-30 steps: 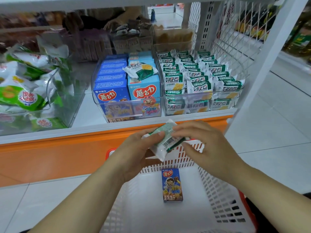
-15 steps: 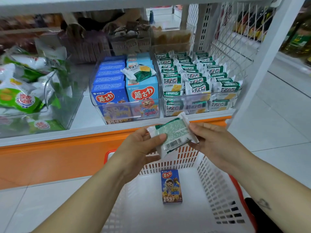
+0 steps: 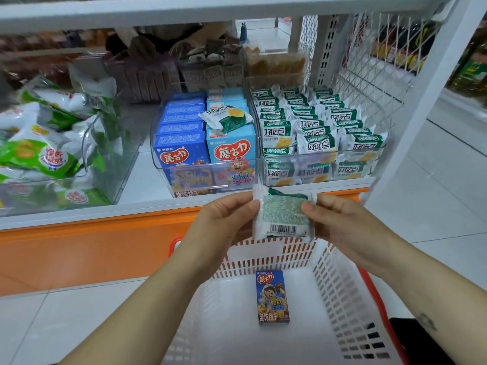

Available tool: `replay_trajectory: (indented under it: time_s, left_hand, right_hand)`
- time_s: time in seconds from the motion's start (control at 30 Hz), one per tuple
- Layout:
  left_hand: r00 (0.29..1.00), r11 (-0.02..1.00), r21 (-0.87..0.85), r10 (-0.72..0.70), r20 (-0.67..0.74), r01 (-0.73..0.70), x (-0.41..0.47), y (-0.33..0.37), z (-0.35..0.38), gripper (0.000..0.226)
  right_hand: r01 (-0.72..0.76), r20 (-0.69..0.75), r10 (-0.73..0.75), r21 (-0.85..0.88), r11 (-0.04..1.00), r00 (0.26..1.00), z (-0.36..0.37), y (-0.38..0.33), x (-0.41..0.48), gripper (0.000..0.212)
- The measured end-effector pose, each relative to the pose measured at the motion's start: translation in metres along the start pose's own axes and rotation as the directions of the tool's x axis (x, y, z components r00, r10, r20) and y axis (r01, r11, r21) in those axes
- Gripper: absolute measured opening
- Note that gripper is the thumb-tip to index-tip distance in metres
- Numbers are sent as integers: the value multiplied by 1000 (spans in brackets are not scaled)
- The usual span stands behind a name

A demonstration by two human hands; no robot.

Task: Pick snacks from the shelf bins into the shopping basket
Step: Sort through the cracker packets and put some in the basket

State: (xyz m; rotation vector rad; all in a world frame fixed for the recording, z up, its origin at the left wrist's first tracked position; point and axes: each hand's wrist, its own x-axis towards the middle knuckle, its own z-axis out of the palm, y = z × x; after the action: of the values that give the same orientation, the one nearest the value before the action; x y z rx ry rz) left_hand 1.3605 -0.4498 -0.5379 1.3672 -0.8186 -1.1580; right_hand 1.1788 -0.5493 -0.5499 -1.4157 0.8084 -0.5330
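A green and white cracker packet (image 3: 283, 216) is held level above the far rim of the white shopping basket (image 3: 340, 293), its back with the barcode facing me. My left hand (image 3: 224, 222) pinches its left end and my right hand (image 3: 340, 222) pinches its right end. One dark blue snack box (image 3: 272, 296) lies flat on the basket floor. On the shelf, a clear bin (image 3: 379, 151) holds several of the same green packets, and the clear bin (image 3: 155, 143) beside it holds blue snack boxes with one stray packet (image 3: 226, 118) on top.
A clear bin (image 3: 89, 143) of green chip bags stands at the left of the shelf. More snack bins sit behind. An orange panel (image 3: 92, 248) runs below the white shelf edge. A white upright post (image 3: 432, 101) and wire mesh close the right side; tiled floor lies beyond.
Both hands raised the packet from just above the basket rim to in front of the shelf edge and turned it level. The right hand shifted from on top of it to its right end.
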Motion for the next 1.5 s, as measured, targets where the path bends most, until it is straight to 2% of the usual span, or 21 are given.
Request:
replay_trajectory:
  time_s: [0.07, 0.13, 0.23, 0.3, 0.4, 0.47, 0.5, 0.57, 0.6, 0.7, 0.77, 0.87, 0.97, 1.1, 1.27, 1.4, 1.5]
  left_hand:
    - [998, 988, 143, 64, -7, -62, 0, 4, 0, 18]
    - [987, 928, 338, 162, 14, -157, 2, 9, 1, 23]
    - [942, 808, 533, 331, -55, -253, 14, 22, 1, 28]
    - [886, 725, 615, 455, -90, -310, 27, 30, 3, 24]
    - [728, 465, 809, 682, -68, -360, 51, 45, 4, 22]
    - [638, 299, 908, 768, -46, -294, 71, 56, -1, 27]
    - [632, 255, 939, 773, -55, -231, 81, 60, -5, 30]
    - [684, 243, 967, 719, -123, -81, 97, 66, -11, 40]
    - [716, 241, 970, 680, -157, -17, 102, 66, -11, 43]
    - [766, 236, 969, 611, -203, 69, 112, 61, -6, 43]
    - [762, 236, 967, 607, -225, 97, 117, 59, -4, 43]
    - [734, 235, 964, 632, -250, 125, 120, 60, -2, 42]
    - [705, 253, 964, 670, -233, 79, 121, 62, 8, 37]
    - [682, 263, 960, 720, -126, -100, 133, 66, 50, 35]
    - [775, 305, 935, 630, -55, -182, 179, 67, 110, 35]
    - [804, 319, 930, 593, -46, -183, 217, 68, 134, 35]
    - [901, 268, 950, 433, 32, -163, 229, 70, 130, 47]
  right_hand:
    - [65, -51, -67, -44, 997, 996, 2, -9, -3, 61]
    - [150, -126, -174, -179, 972, 977, -1, -22, -1, 48]
    - [293, -279, -389, -328, 898, 878, -21, -39, 20, 24]
    - [330, -341, -519, -479, 813, 784, -37, -47, 39, 24]
    - [303, -325, -673, -706, 640, 664, -61, -54, 66, 25]
    - [241, -274, -752, -834, 497, 600, -78, -55, 81, 26]
    - [196, -240, -782, -888, 417, 575, -86, -54, 88, 26]
    - [107, -180, -814, -953, 283, 553, -100, -53, 96, 26]
    - [71, -171, -813, -965, 251, 557, -105, -52, 99, 26]
    - [38, -183, -769, -965, 260, 612, -116, -38, 102, 22]
    - [49, -174, -741, -962, 269, 649, -122, -29, 100, 19]
    - [69, -180, -697, -947, 313, 694, -129, -27, 98, 33]
    - [102, -197, -684, -924, 370, 702, -132, -28, 96, 37]
    - [123, -209, -673, -904, 410, 710, -135, -28, 96, 34]
    - [142, -224, -661, -881, 452, 716, -137, -18, 92, 30]
    - [147, -215, -663, -883, 445, 717, -138, -16, 91, 38]
    - [118, -206, -646, -899, 421, 735, -138, -18, 91, 42]
